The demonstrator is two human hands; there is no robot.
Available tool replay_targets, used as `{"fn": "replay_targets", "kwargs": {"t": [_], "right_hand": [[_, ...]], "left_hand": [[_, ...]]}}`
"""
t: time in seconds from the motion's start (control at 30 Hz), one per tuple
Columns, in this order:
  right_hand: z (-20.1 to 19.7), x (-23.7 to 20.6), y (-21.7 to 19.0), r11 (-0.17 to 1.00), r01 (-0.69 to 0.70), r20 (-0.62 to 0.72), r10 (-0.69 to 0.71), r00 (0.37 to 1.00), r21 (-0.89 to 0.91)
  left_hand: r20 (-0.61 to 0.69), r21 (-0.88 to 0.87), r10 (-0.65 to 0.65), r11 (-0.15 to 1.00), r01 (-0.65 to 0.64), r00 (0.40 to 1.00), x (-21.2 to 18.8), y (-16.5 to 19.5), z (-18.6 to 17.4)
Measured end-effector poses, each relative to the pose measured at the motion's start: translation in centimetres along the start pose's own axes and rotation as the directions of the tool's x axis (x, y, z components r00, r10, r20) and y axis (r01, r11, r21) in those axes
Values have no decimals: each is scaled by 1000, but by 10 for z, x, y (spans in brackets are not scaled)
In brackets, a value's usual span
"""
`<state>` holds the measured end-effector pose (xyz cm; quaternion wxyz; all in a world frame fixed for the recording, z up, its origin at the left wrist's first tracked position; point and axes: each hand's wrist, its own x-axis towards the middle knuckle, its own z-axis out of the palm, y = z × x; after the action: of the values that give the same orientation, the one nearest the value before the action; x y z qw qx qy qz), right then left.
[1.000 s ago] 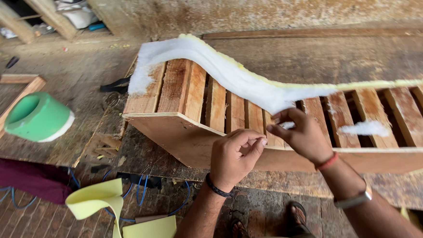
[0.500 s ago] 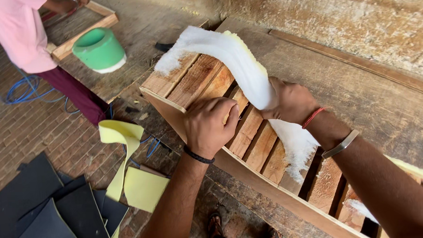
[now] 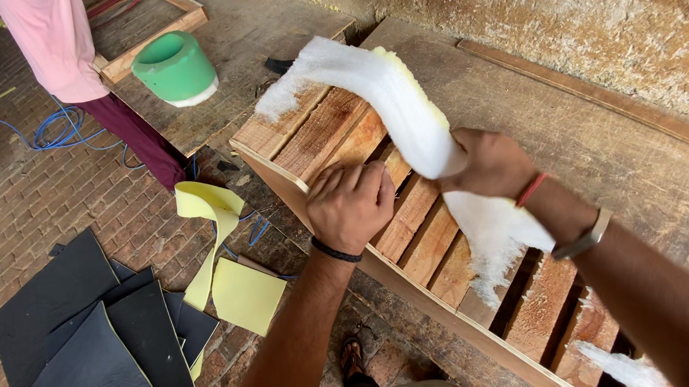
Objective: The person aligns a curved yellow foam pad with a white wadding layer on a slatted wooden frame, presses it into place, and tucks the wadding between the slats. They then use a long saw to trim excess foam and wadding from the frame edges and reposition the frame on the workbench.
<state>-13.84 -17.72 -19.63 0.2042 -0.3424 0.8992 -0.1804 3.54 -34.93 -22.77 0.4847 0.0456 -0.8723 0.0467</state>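
Observation:
A long strip of white foam [image 3: 390, 97] with a yellow backing lies draped over a slatted wooden frame [image 3: 333, 135]. My right hand [image 3: 488, 162] grips the strip near its middle and lifts it off the slats; its torn lower end hangs down past my wrist. My left hand [image 3: 351, 205] rests as a closed fist on the frame's front edge, pressing on the wood and holding nothing that I can see.
A person in pink top and dark red trousers [image 3: 78, 66] stands at the upper left beside a green bucket [image 3: 174, 67]. Black sheets [image 3: 85, 333] and yellow foam pieces [image 3: 235, 278] lie on the brick floor. Blue cable [image 3: 50, 130] runs nearby. A rough wall [image 3: 587, 24] stands behind.
The view swung left and down. My right hand has pulled more of the foam strip up off the slats, and my left fist has stayed on the frame's edge.

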Motion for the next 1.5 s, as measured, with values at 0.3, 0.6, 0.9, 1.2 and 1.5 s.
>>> {"fn": "replay_targets", "kwargs": {"t": [0.3, 0.6, 0.9, 1.2, 1.5], "right_hand": [[29, -17, -22, 995, -94, -293, 79, 953, -37], [37, -24, -17, 990, -140, -302, 135, 944, 5], [60, -48, -31, 979, -196, -524, 139, 840, -56], [94, -147, -35, 988, -86, -773, 153, 616, 126], [249, -197, -37, 941, 225, -757, 48, 652, 254]], "left_hand": [[-3, 28, 8, 1000, -8, 1000, 1, 2, 0], [-43, -47, -2, 999, 0, 999, -2, 10, -11], [-67, -110, 24, 993, -31, 997, -7, 11, -22], [84, -407, 82, 912, -41, 993, -11, 10, -49], [465, -713, 468, 701, 4, 751, 10, 97, -26]]}}
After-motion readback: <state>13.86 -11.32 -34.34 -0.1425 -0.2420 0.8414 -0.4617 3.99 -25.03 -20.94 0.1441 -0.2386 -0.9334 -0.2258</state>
